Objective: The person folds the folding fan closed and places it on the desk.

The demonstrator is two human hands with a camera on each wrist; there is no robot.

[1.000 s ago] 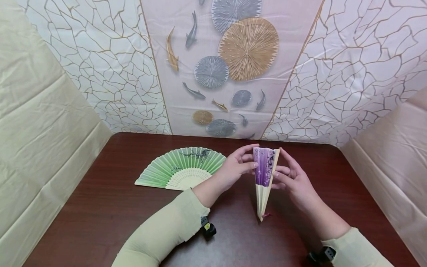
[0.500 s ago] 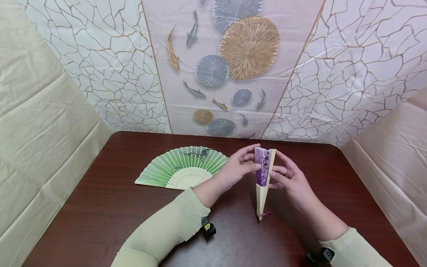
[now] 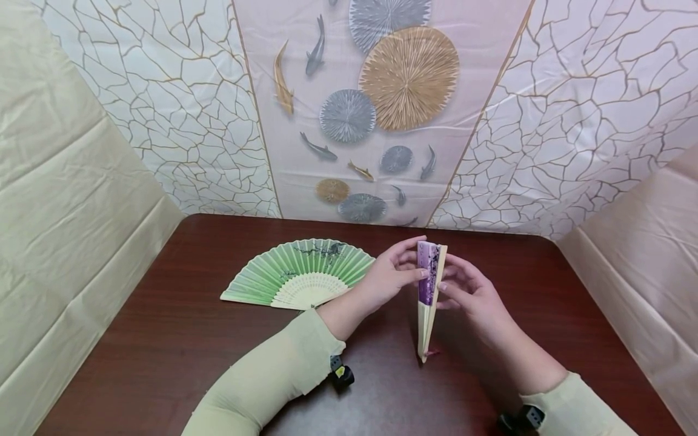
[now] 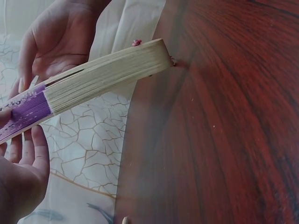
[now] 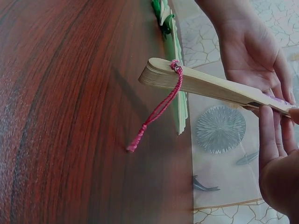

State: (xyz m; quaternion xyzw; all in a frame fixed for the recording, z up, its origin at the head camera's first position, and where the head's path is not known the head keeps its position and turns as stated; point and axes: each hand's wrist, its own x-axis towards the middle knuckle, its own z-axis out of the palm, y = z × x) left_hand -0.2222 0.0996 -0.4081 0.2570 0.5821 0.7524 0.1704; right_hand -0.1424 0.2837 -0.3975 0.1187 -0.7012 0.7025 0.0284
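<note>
Between my two hands stands a purple folding fan, nearly closed, its light wooden ribs stacked together with the pivot end pointing down toward me. My left hand holds its left side, thumb on the front and fingers behind. On the other side my right hand grips the wooden outer rib with thumb and fingers. From the pivot hangs a pink cord loop, clear in the right wrist view. A green folding fan lies spread on the table, left of the purple one and partly hidden by my left hand and forearm.
The dark reddish-brown table spreads under both arms. A patterned cloth backdrop rises behind its far edge, with beige cloth walls at the sides. A small black wrist device sits at my left cuff.
My right hand has moved left toward my left hand, folding the purple fan narrower until its ribs nearly meet. The green fan has stayed in place.
</note>
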